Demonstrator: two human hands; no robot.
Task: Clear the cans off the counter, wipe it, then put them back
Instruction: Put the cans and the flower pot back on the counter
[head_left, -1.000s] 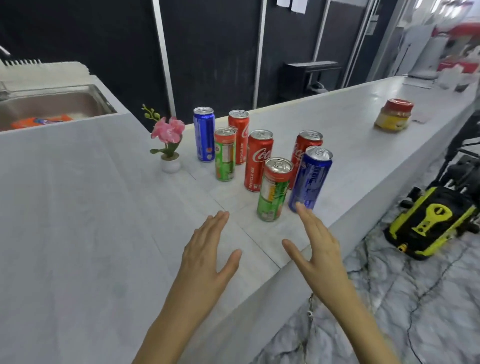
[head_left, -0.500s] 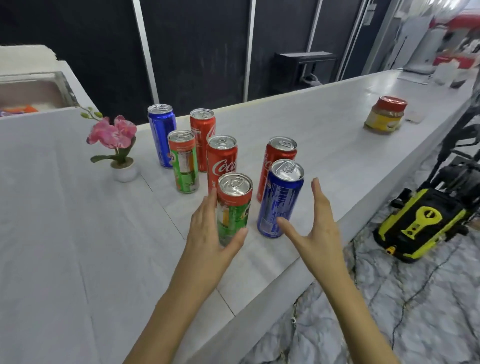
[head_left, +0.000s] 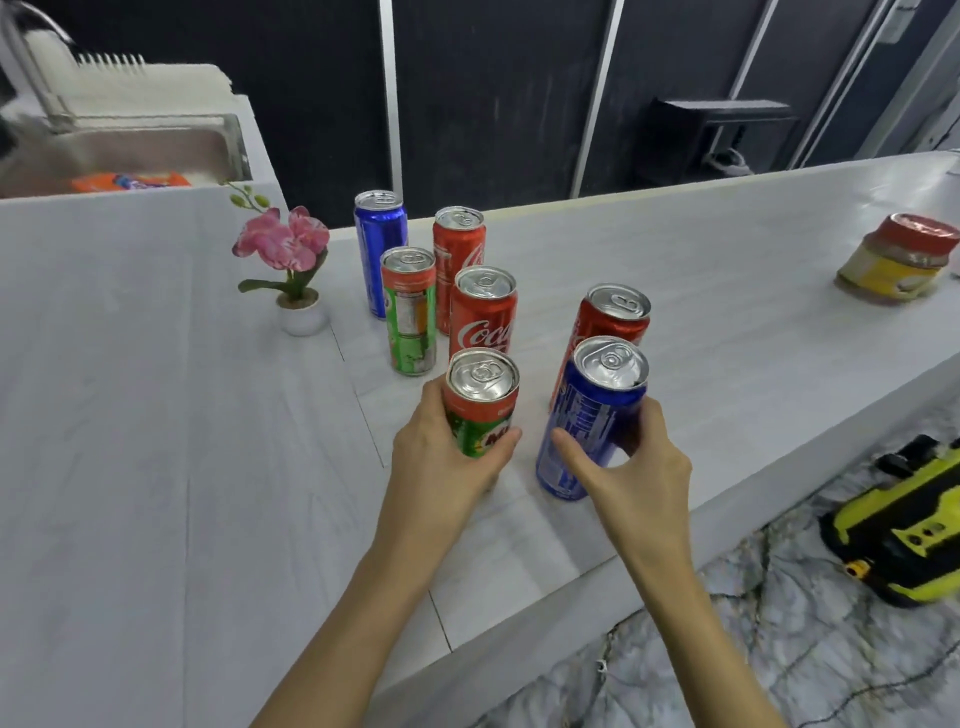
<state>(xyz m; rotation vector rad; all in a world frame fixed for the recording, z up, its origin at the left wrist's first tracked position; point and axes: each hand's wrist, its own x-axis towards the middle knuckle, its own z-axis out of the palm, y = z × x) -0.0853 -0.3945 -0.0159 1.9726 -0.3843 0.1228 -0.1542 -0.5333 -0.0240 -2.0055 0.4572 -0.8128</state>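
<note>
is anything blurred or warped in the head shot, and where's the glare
Head view: wide-angle bend curves the counter edge and wall posts; the floor and yellow machine at lower right smear with motion blur; glare sits on the can tops, as on the blue can in the right hand.

Counter (head_left: 156, 467): pale, tiled. Seven cans (head_left: 482, 312) upright at centre, potted flower (head_left: 296, 270) just left of them. Jar (head_left: 896, 257) far right.
</note>
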